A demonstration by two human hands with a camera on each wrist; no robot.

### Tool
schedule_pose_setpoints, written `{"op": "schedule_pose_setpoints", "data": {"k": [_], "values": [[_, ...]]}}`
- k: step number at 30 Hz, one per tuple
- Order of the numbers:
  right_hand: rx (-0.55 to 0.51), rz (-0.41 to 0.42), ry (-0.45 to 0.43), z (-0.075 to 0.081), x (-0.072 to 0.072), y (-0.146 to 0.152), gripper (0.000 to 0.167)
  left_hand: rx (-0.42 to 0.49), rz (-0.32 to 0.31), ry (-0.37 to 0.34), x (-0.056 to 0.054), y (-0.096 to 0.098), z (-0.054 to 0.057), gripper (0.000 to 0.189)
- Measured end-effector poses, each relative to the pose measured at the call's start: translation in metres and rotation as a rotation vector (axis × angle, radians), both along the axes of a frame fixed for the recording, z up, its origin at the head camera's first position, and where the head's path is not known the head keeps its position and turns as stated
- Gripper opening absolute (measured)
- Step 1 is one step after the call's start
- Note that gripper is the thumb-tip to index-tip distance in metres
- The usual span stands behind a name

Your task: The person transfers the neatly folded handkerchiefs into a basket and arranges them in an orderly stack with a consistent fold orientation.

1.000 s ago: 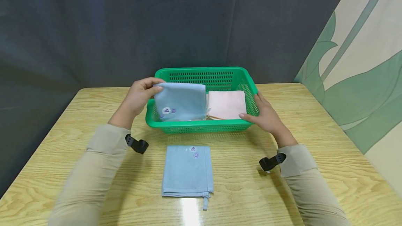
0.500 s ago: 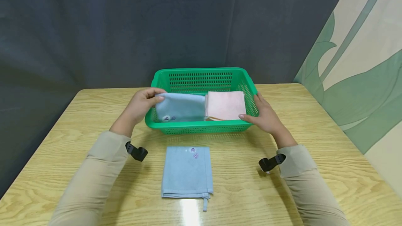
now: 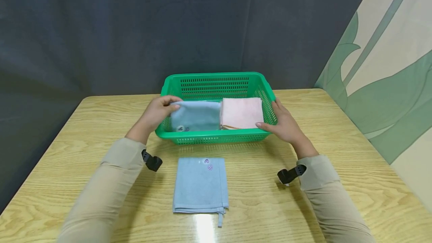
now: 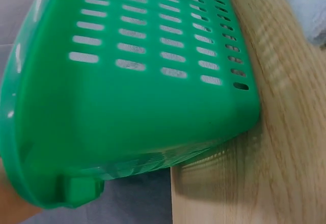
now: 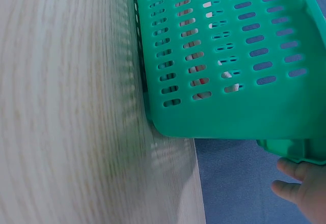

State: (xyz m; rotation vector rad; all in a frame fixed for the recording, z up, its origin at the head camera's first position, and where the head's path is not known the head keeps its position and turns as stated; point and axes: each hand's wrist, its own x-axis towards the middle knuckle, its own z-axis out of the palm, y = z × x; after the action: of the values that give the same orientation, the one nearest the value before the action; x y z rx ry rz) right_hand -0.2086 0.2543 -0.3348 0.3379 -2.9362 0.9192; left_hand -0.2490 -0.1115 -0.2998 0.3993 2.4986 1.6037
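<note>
A folded light blue towel (image 3: pixel 197 114) stands inside the left half of the green plastic basket (image 3: pixel 216 133), its lower part hidden by the front wall. My left hand (image 3: pixel 156 113) pinches its upper left corner between thumb and fingers. Beside it, on the right, lies a folded pale pink towel (image 3: pixel 242 112). My right hand (image 3: pixel 286 125) holds the basket's front right corner, thumb over the front rim and fingers along the right side. In the right wrist view, some fingers (image 5: pixel 303 186) show by the basket's end. The left wrist view mostly shows the basket's wall (image 4: pixel 137 107).
Another folded blue towel (image 3: pixel 201 186), with a small loop and purple embroidery, lies on the wooden table (image 3: pixel 256 198) in front of the basket. A dark curtain (image 3: pixel 209 21) hangs behind, and a wall with a painted flower (image 3: pixel 388 85) stands at the right.
My left hand has lowered the blue towel deeper into the basket and shifted slightly right. The right hand stays at the basket's corner, and the towel on the table has not moved.
</note>
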Motion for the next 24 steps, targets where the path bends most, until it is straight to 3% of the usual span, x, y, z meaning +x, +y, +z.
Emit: {"op": "schedule_pose_setpoints", "data": {"k": [6, 13, 24], "values": [[0.0, -0.001, 0.0, 0.0, 0.0, 0.0, 0.097, -0.122, 0.065, 0.044, -0.007, 0.008, -0.001, 0.024], [0.001, -0.001, 0.002, 0.0, 0.0, 0.001, 0.097, -0.275, 0.094, 0.102, -0.014, 0.017, 0.0, 0.022], [-0.002, 0.002, 0.001, -0.001, -0.001, 0.001, 0.097, -0.456, 0.032, 0.239, -0.028, 0.027, -0.008, 0.022]]}}
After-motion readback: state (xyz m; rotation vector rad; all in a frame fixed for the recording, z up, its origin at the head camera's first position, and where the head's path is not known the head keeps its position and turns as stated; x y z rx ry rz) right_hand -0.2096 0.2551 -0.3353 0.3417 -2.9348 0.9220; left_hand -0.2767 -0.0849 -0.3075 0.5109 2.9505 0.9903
